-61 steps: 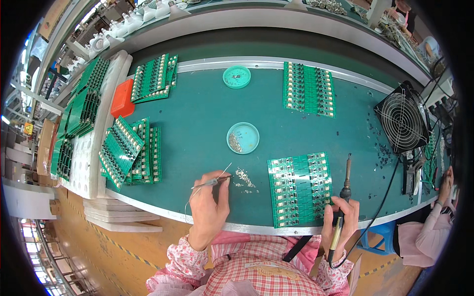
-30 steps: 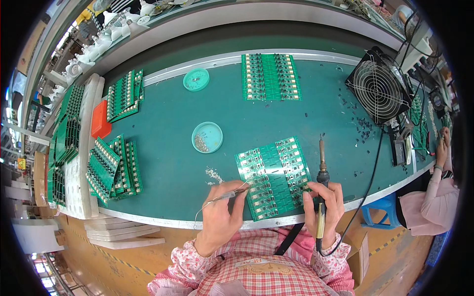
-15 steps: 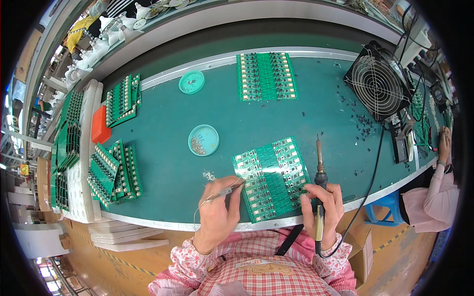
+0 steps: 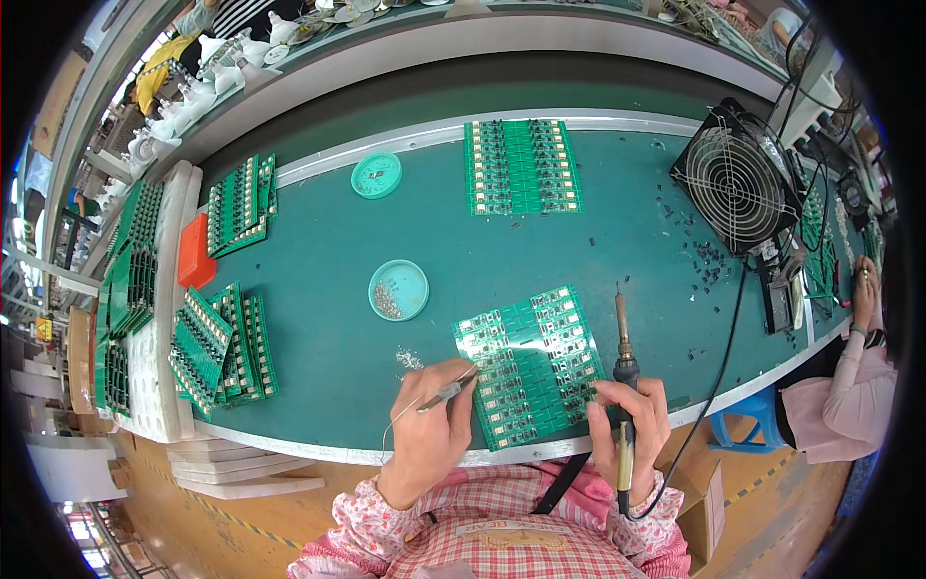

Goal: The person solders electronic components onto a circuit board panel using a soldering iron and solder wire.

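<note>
A green circuit board panel with rows of small parts lies near the table's front edge. My left hand is closed on a pair of tweezers, whose tips are at the panel's left edge. A thin wire curves down from this hand. My right hand grips a soldering iron, its tip pointing away from me, to the right of the panel and apart from it. The fingertips of that hand are by the panel's lower right edge; whether they touch it I cannot tell.
Beyond lies another panel. Two round green dishes with small parts stand left of centre. Stacked boards and a red box are at left. A black fan and scattered black parts are at right, with a co-worker's arm beyond.
The whole view has shifted a little, so the table sits lower in it. In my left hand the tweezers have turned to a steeper slant. My right hand still holds the soldering iron.
</note>
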A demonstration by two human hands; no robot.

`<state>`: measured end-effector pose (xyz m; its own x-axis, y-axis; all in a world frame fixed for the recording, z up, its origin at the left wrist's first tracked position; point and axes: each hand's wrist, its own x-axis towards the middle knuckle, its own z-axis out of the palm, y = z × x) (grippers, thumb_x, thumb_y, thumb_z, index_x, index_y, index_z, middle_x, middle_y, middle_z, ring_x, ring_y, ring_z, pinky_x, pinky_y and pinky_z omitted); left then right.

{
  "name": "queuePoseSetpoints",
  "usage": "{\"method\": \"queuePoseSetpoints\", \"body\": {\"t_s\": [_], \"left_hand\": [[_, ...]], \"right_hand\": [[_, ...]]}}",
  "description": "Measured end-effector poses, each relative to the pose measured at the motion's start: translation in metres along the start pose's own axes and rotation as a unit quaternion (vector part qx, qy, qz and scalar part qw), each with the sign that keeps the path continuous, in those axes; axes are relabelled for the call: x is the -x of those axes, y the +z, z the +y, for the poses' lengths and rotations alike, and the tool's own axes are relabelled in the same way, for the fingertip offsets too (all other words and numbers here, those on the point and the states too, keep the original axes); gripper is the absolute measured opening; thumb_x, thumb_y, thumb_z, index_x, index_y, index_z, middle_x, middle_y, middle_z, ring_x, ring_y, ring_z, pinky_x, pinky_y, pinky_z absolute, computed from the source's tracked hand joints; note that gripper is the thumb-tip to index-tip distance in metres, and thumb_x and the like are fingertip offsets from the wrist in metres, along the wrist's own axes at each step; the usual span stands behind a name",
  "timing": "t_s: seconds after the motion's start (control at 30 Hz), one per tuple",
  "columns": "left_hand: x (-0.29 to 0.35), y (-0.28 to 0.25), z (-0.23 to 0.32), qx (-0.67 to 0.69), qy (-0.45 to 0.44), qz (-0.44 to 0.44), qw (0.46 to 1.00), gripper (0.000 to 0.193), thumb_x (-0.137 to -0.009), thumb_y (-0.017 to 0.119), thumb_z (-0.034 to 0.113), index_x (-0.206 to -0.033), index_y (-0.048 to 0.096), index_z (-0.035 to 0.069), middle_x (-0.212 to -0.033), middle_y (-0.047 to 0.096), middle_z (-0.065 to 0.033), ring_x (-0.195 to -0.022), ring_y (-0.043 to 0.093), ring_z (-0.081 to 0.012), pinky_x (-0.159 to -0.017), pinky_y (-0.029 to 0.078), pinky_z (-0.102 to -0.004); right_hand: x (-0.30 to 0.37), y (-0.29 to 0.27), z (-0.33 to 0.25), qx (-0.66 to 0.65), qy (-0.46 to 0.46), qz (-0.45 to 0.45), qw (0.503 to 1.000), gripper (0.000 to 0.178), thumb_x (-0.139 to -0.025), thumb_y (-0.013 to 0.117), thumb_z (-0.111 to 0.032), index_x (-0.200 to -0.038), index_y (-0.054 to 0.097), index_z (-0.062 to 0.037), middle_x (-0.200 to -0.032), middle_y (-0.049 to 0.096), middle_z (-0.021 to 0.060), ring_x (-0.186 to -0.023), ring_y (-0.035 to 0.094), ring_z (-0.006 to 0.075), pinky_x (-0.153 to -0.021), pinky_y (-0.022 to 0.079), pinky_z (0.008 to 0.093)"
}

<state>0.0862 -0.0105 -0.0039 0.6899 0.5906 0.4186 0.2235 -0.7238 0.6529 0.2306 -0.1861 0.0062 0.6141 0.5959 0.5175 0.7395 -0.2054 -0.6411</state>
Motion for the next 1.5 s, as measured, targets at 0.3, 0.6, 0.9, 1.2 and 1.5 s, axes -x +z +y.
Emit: {"method": "queuePoseSetpoints", "body": {"t_s": [0.3,0.6,0.9,1.2,1.5], "left_hand": [[0.001,-0.003,0.000,-0.012,-0.009,-0.020,1.000,0.024,-0.083,0.068,-0.006,-0.105,0.064,0.002,-0.102,0.070,-0.0127,-0.086,0.065,-0.0305,-0.076,0.051,-0.0372],[0.000,-0.001,0.000,-0.001,-0.008,-0.001,1.000,0.029,-0.077,0.070,-0.009,-0.103,0.065,0.002,-0.099,0.069,-0.0110,-0.083,0.063,-0.0321,-0.074,0.050,-0.0387],[0.000,-0.002,0.001,0.003,-0.012,-0.004,1.000,0.030,-0.076,0.071,-0.009,-0.103,0.065,0.002,-0.100,0.069,-0.0112,-0.083,0.064,-0.0322,-0.075,0.051,-0.0394],[0.000,-0.002,0.001,0.000,-0.013,-0.007,1.000,0.030,-0.076,0.070,-0.009,-0.103,0.064,0.002,-0.101,0.069,-0.0118,-0.084,0.064,-0.0326,-0.075,0.050,-0.0396],[0.000,-0.003,0.001,0.000,-0.015,-0.013,1.000,0.028,-0.079,0.069,-0.008,-0.105,0.065,0.002,-0.101,0.069,-0.0120,-0.084,0.064,-0.0322,-0.074,0.051,-0.0388]], "right_hand": [[0.010,0.008,-0.016,-0.253,0.053,-0.014,0.966,0.017,-0.095,0.064,-0.018,-0.101,0.060,-0.0024,-0.064,0.066,0.0060,-0.053,0.063,0.0183,-0.052,0.051,0.0323],[0.008,0.024,-0.020,-0.386,0.093,-0.042,0.917,0.018,-0.094,0.064,-0.014,-0.104,0.056,-0.0010,-0.066,0.067,0.0098,-0.057,0.067,0.0182,-0.053,0.054,0.0315],[0.009,0.028,-0.018,-0.386,0.078,-0.027,0.919,0.017,-0.094,0.065,-0.012,-0.102,0.057,0.0002,-0.067,0.068,0.0108,-0.056,0.067,0.0178,-0.052,0.054,0.0310],[0.007,0.027,-0.018,-0.388,0.085,-0.046,0.917,0.015,-0.094,0.064,-0.011,-0.102,0.057,0.0000,-0.067,0.069,0.0112,-0.056,0.067,0.0175,-0.052,0.054,0.0300],[0.012,0.024,-0.016,-0.368,0.116,-0.051,0.921,0.013,-0.095,0.062,-0.009,-0.103,0.055,-0.0011,-0.068,0.069,0.0121,-0.059,0.070,0.0179,-0.053,0.055,0.0295]]}}
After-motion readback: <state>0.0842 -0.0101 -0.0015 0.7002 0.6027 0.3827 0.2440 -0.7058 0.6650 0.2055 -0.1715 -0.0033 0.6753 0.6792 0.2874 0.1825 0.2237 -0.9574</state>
